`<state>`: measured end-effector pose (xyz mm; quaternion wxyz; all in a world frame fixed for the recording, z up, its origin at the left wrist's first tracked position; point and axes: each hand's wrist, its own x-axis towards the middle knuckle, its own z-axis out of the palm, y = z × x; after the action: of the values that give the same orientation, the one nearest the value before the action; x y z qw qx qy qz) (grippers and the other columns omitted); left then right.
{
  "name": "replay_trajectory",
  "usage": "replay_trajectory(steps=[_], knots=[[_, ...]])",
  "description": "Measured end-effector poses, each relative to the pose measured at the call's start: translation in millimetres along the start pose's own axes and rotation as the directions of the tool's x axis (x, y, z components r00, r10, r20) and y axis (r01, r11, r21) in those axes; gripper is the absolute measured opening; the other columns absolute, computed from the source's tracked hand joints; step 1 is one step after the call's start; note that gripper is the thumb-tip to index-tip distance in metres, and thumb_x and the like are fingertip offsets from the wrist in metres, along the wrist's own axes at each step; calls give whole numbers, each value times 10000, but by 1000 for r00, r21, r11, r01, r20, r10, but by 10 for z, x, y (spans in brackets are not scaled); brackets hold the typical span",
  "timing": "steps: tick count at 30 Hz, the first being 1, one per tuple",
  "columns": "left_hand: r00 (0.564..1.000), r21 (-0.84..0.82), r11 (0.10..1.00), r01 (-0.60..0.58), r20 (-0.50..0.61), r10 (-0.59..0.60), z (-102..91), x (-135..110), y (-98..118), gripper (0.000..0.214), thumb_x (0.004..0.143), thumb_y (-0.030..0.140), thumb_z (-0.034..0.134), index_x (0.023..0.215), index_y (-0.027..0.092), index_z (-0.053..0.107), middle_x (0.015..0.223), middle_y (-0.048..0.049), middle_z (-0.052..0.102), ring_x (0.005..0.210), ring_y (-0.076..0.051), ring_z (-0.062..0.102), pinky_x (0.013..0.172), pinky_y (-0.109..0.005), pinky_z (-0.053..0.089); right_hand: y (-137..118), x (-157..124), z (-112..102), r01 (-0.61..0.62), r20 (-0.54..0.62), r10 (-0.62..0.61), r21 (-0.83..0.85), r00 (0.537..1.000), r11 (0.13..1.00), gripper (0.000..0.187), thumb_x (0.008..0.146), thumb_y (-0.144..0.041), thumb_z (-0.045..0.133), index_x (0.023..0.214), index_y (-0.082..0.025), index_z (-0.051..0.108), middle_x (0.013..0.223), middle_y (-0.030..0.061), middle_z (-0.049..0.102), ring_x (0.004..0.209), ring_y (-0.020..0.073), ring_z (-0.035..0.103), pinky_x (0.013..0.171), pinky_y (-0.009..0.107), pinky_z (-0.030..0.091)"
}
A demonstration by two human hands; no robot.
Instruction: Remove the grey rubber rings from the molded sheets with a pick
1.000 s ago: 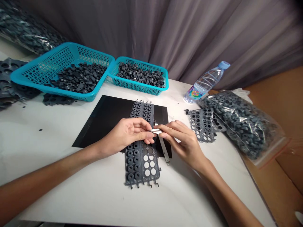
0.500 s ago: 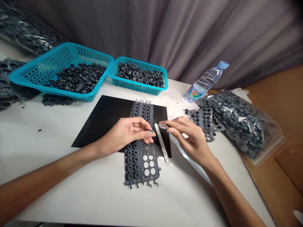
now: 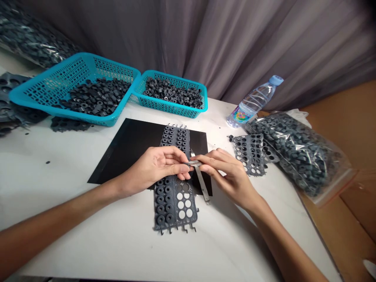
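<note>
My left hand (image 3: 164, 164) is closed in a pinch over the moulded rubber sheet (image 3: 183, 225), holding a small dark rubber piece (image 3: 185, 163), mostly hidden by the fingertips. Closed on a short, shiny, silvery tool (image 3: 194, 163), my right hand (image 3: 225, 168) brings its tip against that piece; the tool's exact kind is unclear. Rows of round rubber bushings (image 3: 161, 199) fill the sheet's left side, while its near right part has open round holes. A flat metal strip (image 3: 202, 184) lies along the sheet's right edge.
Under the sheet is a black mat (image 3: 117, 156). Two blue baskets (image 3: 108, 119) (image 3: 167, 111) of dark rubber parts stand behind, left and centre. To the right are a water bottle (image 3: 255, 102), another holed rubber sheet (image 3: 249, 152) and a clear bag of parts (image 3: 302, 152).
My right hand has moved left, bringing the silvery tool from beside my left fingertips onto the rubber piece. My left hand stays nearly where it was.
</note>
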<state>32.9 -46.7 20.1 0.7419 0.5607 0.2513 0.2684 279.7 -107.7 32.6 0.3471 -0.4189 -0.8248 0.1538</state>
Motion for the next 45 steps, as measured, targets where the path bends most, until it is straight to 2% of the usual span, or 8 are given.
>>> replay_trajectory(steps=[6,15,27,33,39,45], knots=[[1000,30,1000,4,-21,-3,14,8,4,208,919,295,796,1002,142,683,857,-62,793,824,-150,754,838,-251,584,-7,-12,31,7,-18,-8,-27,1000,1000,276,1049,-223,613,1304,-214,721,977,68,735,845,196,615,769,362,502],[998,76,997,-8,-69,14,7,13,-12,205,904,280,808,995,137,692,877,-61,796,837,-153,765,862,-252,602,-2,-14,60,34,-38,-37,-93,999,995,262,1049,-207,609,1287,-178,716,939,77,716,822,195,601,739,353,489],[998,82,997,0,-66,5,3,22,-41,212,904,301,813,992,148,694,874,-46,801,828,-138,764,837,-220,598,2,-26,90,61,-46,-72,-210,996,976,230,1034,-192,632,1239,-142,724,893,70,701,766,180,552,700,336,447],[997,82,997,2,-81,5,-2,35,-31,216,881,290,833,970,147,698,860,-46,804,804,-134,763,835,-221,595,34,-40,53,34,-79,-45,-139,996,990,245,1042,-184,618,1267,-186,715,921,58,705,783,178,582,738,348,450],[997,77,997,7,-76,-1,11,40,2,183,882,259,818,957,141,700,860,-53,806,791,-140,766,820,-230,598,56,-28,-4,-18,-39,14,-83,999,996,273,1047,-205,612,1299,-214,716,952,55,713,831,190,613,777,361,473],[998,76,997,-9,-65,14,15,27,2,172,898,257,802,978,143,703,842,-45,801,797,-135,765,802,-214,597,43,-22,13,9,3,-9,-62,1000,998,289,1052,-214,606,1323,-223,707,1055,69,756,852,196,612,789,368,489]])
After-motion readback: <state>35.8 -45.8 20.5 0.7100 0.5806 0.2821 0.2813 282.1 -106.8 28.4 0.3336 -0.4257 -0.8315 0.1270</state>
